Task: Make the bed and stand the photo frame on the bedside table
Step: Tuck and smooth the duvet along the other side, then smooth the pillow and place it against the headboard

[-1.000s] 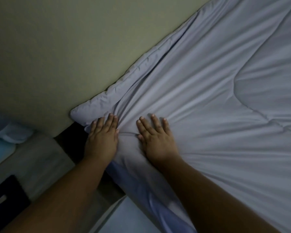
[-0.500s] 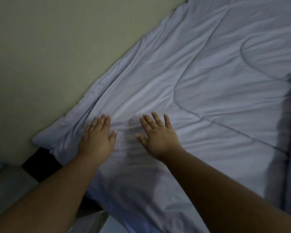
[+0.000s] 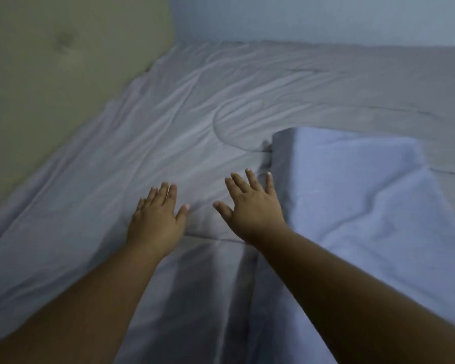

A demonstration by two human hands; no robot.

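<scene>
Landmark = headboard (image 3: 50, 74): olive, padded, smooth matte cover, one button tuft (image 3: 65, 39) dimpling it near the top. Pale blue-grey wall (image 3: 300, 17) meets its right edge.

Comforter (image 3: 168, 127): grey-lilac, soft quilted cloth. It runs along the foot of the headboard and spreads away to the right of it. Surface is not flat yet: many fine wrinkles fan out from the headboard side. A curved stitch line (image 3: 218, 127) loops through the padding.

Paler blue fabric (image 3: 365, 193): a thicker, slightly fuzzy piece lying on the comforter, well to the right of the headboard, w/ a blunt squared corner and broad soft folds. Can't tell if it's a pillow or a turned-back part of the cover.

L hand (image 3: 155, 222): yours, palm down on the comforter, on the headboard side. Fingers (image 3: 166, 191) straight and close together, thumb out. Holds nothing.

R hand (image 3: 252, 208): palm down, further from the headboard. Fingers (image 3: 250, 177) straight and splayed wide, nothing held. Little finger is just beside the paler fabric's edge. Can't tell if the palm is pressed down or just above the cloth. Both forearms are bare.
</scene>
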